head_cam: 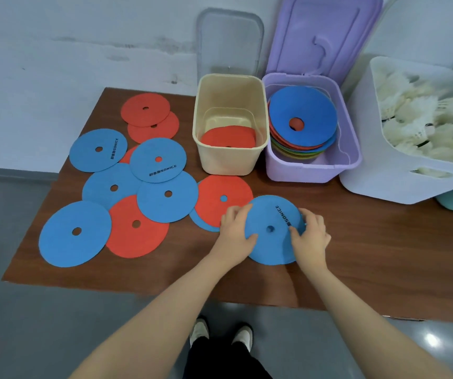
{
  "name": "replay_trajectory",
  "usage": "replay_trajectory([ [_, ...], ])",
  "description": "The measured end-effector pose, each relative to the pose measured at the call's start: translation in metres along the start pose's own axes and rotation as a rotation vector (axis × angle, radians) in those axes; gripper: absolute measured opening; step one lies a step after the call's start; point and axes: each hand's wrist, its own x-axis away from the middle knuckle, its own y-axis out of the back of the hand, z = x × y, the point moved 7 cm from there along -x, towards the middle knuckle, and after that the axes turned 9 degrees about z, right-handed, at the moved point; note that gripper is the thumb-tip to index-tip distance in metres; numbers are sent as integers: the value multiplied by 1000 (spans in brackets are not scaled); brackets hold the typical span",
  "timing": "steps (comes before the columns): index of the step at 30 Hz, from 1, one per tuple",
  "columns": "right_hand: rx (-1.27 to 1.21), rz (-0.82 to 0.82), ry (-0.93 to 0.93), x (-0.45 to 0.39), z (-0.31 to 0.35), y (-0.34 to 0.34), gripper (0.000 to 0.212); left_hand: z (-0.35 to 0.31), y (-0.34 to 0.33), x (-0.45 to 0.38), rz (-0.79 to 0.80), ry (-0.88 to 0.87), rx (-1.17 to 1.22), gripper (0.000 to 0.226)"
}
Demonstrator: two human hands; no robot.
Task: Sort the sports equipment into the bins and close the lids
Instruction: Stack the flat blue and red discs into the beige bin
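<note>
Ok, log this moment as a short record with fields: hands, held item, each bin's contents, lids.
hands: left hand and right hand both grip one flat blue disc
beige plastic bin: red discs only
purple plastic bin: mixed-colour disc stack, blue on top
white plastic bin: white shuttlecocks
lids: purple lid open; clear lid upright behind the beige bin
</note>
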Motion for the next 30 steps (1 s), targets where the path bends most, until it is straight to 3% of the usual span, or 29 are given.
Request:
replay_trajectory([
  [5,164,158,-129,-15,-32,-5,51,5,-23,-27,151,200,-429,77],
  [8,199,207,-101,-14,-36,-9,60,14,-31,-26,219,236,-520,79],
  [12,88,243,-132,-13,-39,-12,70,14,-38,-23,231,222,-504,73],
  [18,64,382,-45,-21,-40,-8,65,10,-43,-17,195,231,-415,80],
  [26,-139,309,147,2,-34,-1,59,11,-46,-2,71,205,-279,93],
  [30,-188,284,220,10,-36,7,55,10,-47,-3,126,213,-328,96],
])
